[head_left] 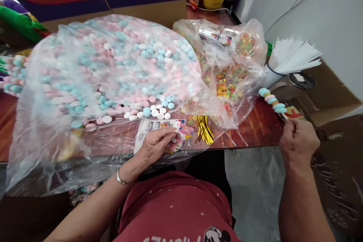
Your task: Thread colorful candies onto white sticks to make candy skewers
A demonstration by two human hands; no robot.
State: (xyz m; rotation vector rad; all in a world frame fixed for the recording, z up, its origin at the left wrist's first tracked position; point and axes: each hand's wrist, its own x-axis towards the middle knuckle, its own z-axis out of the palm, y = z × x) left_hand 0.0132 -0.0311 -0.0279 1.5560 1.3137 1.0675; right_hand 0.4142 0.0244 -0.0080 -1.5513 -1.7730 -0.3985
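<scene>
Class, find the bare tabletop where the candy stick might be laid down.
One bare strip of brown wooden table, between the clear bag of coloured ring candies and the right hand. Elsewhere crowded: the big clear bag of pastel candies covers the rest.

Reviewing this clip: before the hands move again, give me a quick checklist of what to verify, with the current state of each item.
1. Right hand grips the thin stick of the skewer of pastel blue and pink candy discs: ok.
2. Candies seated on the skewer, none slipping off: ok, five or so stacked in a row.
3. Left hand rests on the stack of printed unicorn paper cards: ok, fingertips on top.
4. Single card separated from the stack: cannot tell.
5. Bundle of gold foil twist ties close beside the cards: ok.
6. Large clear plastic bag of pastel candies open toward the person: ok, loose candies at its mouth.
</scene>
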